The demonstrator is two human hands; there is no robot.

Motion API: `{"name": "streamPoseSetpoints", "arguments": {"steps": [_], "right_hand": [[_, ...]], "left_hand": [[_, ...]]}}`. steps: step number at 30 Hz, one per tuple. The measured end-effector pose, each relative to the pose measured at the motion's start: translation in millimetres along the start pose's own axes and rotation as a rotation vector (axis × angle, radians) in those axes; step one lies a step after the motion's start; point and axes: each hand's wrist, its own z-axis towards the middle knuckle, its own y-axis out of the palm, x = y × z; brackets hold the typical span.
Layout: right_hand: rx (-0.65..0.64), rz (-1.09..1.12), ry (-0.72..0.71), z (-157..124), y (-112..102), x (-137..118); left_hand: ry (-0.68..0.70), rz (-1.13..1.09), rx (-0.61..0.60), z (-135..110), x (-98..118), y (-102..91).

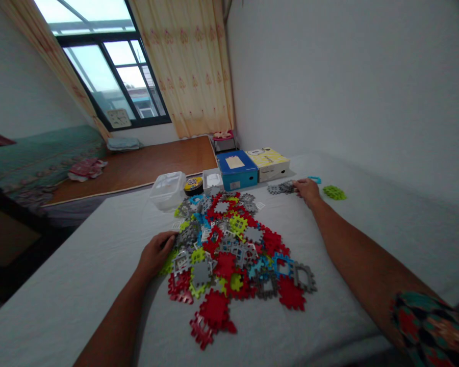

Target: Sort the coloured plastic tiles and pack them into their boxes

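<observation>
A heap of plastic interlocking building tiles (225, 265) in red, grey, lime green, blue and white lies on the cloth-covered table. My left hand (158, 254) rests against the heap's left edge, its fingers curled in; what they hold, if anything, is hidden. Farther off to the right, my right hand (306, 191) reaches to a small group of grey tiles (279, 188), fingertips pinched on a grey tile at its right end. Just beyond that hand lies a blue tile piece (314, 179). Right of it sits a small pile of lime green tiles (334, 192).
Along the table's far edge stand a clear plastic tub (168, 188), a round black-and-yellow tin (193, 186), a white container (212, 179), a blue box (237, 169) and a yellow box (268, 164). A white wall (352, 86) borders the right side.
</observation>
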Motion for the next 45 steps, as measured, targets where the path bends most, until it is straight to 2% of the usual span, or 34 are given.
{"name": "streamPoseSetpoints", "arguments": {"steps": [6, 9, 12, 14, 17, 18, 20, 22, 27, 29, 31, 34, 36, 38, 41, 45], "right_hand": [[0.069, -0.295, -0.047, 3.2, 3.9, 4.5], [0.080, -0.353, -0.054, 1.8, 4.7, -0.4], [0.053, -0.347, -0.192, -8.5, 10.4, -17.8], [-0.124, -0.295, -0.370, -22.2, 20.5, -33.9], [-0.576, -0.205, -0.611, -49.3, 41.7, -54.2], [-0.690, -0.201, -0.670, -58.1, 48.3, -58.4], [-0.806, -0.233, -0.760, -72.5, 57.6, -63.0], [-0.829, -0.270, -0.804, -81.1, 61.0, -64.4], [-0.807, -0.288, -0.828, -83.1, 57.7, -65.4], [-0.749, -0.288, -0.841, -77.2, 56.5, -64.8], [-0.612, -0.320, -0.802, -67.2, 53.9, -62.0], [-0.326, -0.464, -0.661, -49.0, 45.5, -52.1], [-0.207, -0.570, -0.584, -39.7, 38.5, -43.1], [-0.175, -0.638, -0.562, -34.7, 33.1, -34.6], [-0.202, -0.704, -0.596, -33.6, 29.4, -26.4], [-0.171, -0.757, -0.642, -38.2, 32.3, -27.4]], "left_hand": [[0.002, 0.017, -0.005, -0.2, 1.0, -1.1], [0.000, 0.019, -0.004, -0.6, 2.5, -1.2], [-0.005, 0.016, 0.006, -0.8, 2.6, -0.2], [-0.005, 0.017, 0.005, -0.9, 1.9, 0.6], [-0.004, 0.024, 0.003, -1.1, 1.4, 1.1], [-0.004, 0.028, 0.003, -1.2, 1.5, 1.0], [-0.005, 0.037, 0.000, -1.3, 2.2, 0.7], [0.000, 0.040, -0.004, -1.3, 2.7, 0.4], [0.018, 0.034, -0.003, -0.3, 2.0, 0.3], [0.019, 0.031, -0.006, -0.2, 2.0, 0.0], [0.010, 0.032, -0.010, -0.5, 2.6, -0.4], [0.003, 0.032, -0.006, -1.0, 4.2, -0.6], [0.006, 0.034, -0.001, -1.1, 5.3, -0.5], [0.009, 0.039, 0.000, -1.1, 6.1, -0.6], [0.011, 0.043, -0.001, -1.3, 7.2, -1.7], [0.014, 0.040, -0.011, -1.5, 7.1, -2.7]]}}
